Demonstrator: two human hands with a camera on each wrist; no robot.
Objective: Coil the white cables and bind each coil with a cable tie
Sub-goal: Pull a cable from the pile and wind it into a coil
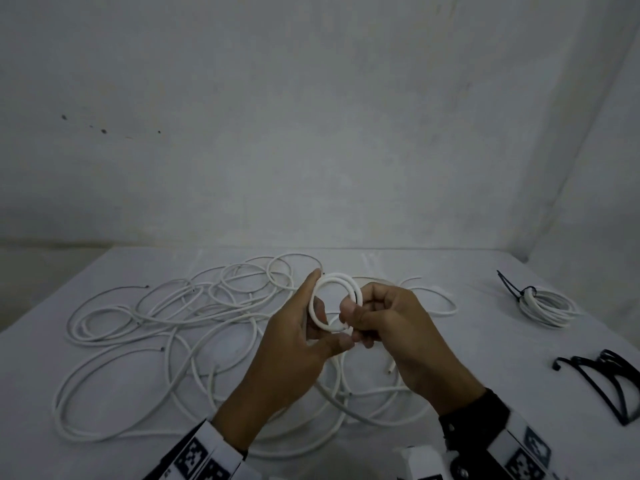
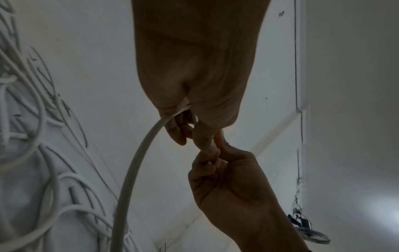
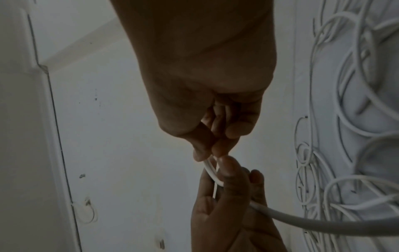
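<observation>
your left hand [image 1: 298, 337] and right hand [image 1: 391, 327] both hold a small white cable coil [image 1: 334, 301] above the desk [image 1: 485, 358], fingers curled round its loops. loose white cables [image 1: 166, 327] sprawl to the left; a bound coil [image 1: 547, 306] and black cable ties [image 1: 602, 386] lie right.

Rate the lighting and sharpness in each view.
Head view: dim, even light, corners bent by the wide lens, yet the small white cable coil and the black cable ties read clearly. Left wrist view: the left hand is a dark backlit mass, the loose white cables smeared. Right wrist view: the right hand is equally underexposed against the pale table.
</observation>
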